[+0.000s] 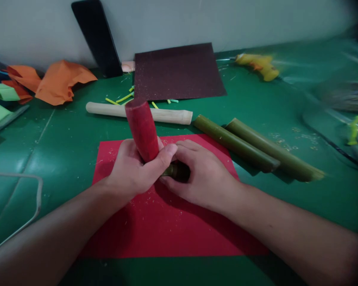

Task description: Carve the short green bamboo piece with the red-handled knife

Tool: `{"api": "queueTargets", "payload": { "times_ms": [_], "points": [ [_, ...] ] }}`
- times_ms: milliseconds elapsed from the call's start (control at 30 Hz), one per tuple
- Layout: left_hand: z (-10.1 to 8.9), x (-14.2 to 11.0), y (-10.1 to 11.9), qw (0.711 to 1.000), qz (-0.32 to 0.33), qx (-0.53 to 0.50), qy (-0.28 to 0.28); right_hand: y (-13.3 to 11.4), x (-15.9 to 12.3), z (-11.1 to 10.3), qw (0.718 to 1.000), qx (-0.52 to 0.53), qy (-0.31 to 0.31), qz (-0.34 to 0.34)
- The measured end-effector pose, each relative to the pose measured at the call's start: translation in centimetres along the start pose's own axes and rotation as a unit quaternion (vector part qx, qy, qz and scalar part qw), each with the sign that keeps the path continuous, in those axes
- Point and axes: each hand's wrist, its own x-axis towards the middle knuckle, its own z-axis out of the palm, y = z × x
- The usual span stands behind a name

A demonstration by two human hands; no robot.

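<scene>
My left hand [129,171] is wrapped round a thick red wooden handle [141,129], which sticks up and leans to the left; the tool's working end is hidden below my fingers. My right hand [208,174] curls round a short dark green bamboo piece [170,171], mostly covered by my fingers. The two hands meet over a red sheet of paper [161,234] sprinkled with small pale shavings. Just beyond them lies a peeled, pale bamboo stick [173,116]. Two green bamboo lengths [238,145] rest to the right of the sheet.
A dark brown sheet [179,73] and a black phone-like slab [98,37] are by the wall. A yellow glue gun [258,65] lies back right, its cable trailing. Crumpled orange paper [58,81], green paper [2,91] and scissors [10,119] sit left. Yellow-green strips [124,98] are scattered.
</scene>
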Motion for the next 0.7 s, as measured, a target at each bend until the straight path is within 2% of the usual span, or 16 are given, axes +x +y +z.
{"api": "queueTargets", "payload": {
  "times_ms": [233, 300, 433, 567, 700],
  "points": [
    [-0.1, -0.1, 0.2, 1.000, -0.006, 0.023, -0.015, 0.2, -0.1, 0.3, 1.000, 0.006, 0.012, -0.012],
    [-0.1, -0.2, 0.1, 1.000, -0.002, 0.027, 0.006, 0.2, -0.1, 0.4, 1.000, 0.005, 0.018, -0.019],
    [0.0, -0.3, -0.6, 0.996, 0.011, -0.010, 0.090, 0.0, 0.1, 0.7, 1.000, 0.007, 0.009, -0.013],
    [-0.2, 0.0, -1.2, 0.993, -0.023, -0.051, 0.106, -0.2, 0.3, 0.9, 0.999, -0.024, 0.021, -0.010],
    [-0.3, -0.2, -1.5, 0.989, 0.003, -0.097, 0.113, -0.2, 0.4, 1.0, 0.999, -0.042, 0.024, -0.024]
  ]
}}
